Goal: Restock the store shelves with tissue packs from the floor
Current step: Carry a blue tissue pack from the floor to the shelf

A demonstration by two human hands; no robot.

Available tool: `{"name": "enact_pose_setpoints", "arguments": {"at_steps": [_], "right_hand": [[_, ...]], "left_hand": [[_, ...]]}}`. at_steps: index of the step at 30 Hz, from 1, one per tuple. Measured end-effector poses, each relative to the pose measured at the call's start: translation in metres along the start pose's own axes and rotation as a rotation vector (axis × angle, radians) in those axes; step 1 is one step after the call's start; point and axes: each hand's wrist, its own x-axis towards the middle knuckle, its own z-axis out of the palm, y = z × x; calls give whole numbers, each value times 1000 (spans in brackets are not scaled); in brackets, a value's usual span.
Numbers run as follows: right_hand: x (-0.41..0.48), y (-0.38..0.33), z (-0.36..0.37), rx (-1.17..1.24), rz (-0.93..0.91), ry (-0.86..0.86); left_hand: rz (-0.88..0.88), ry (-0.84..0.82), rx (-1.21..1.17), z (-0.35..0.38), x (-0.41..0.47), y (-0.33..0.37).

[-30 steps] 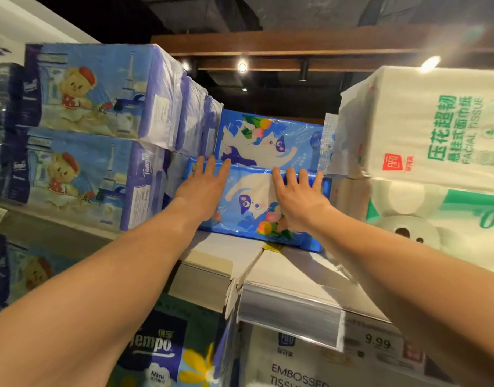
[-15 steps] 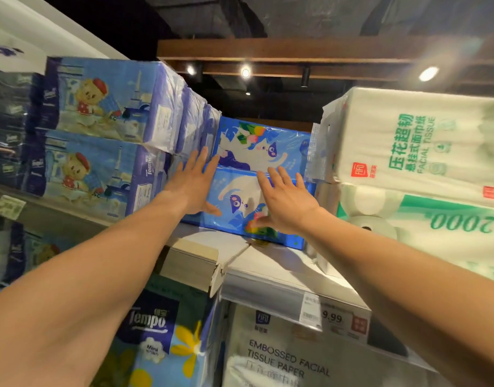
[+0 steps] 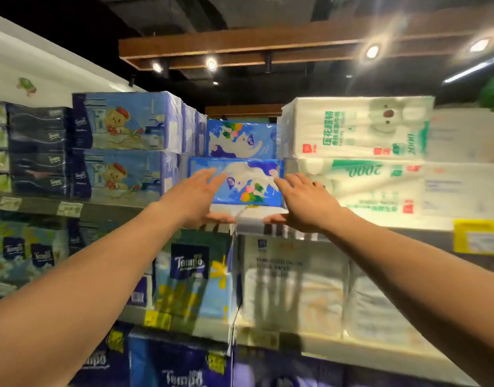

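We find the blue tissue pack (image 3: pixel 248 188) on the upper shelf (image 3: pixel 106 212), beneath a second blue pack (image 3: pixel 240 139) (bear-print packs (image 3: pixel 123 174) left, white packs (image 3: pixel 352 127) right). Our left hand (image 3: pixel 197 196) and right hand (image 3: pixel 304 203) flank it, fingers straight, released.

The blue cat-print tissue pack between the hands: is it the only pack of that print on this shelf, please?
No, the lower cat-print pack has a second cat-print pack stacked directly on top of it.
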Motion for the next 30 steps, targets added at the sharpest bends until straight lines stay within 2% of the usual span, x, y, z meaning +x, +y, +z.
{"name": "enact_pose_setpoints", "arguments": {"at_steps": [9,15,23,27,30], "right_hand": [[-199,-26,-54,3,128,-144],[-337,22,-91,-95,269,-233],[-594,133,-144,-111,516,-396],[-744,186,-175,-63,667,-479],[-855,215,-200,-36,850,-539]], "left_hand": [[315,-47,-180,-36,-137,109],[511,-56,-266,-50,-172,217],[821,-58,-420,-61,-244,463],[963,-133,-541,-64,-305,612],[1079,-206,-570,-65,-348,724]]}}
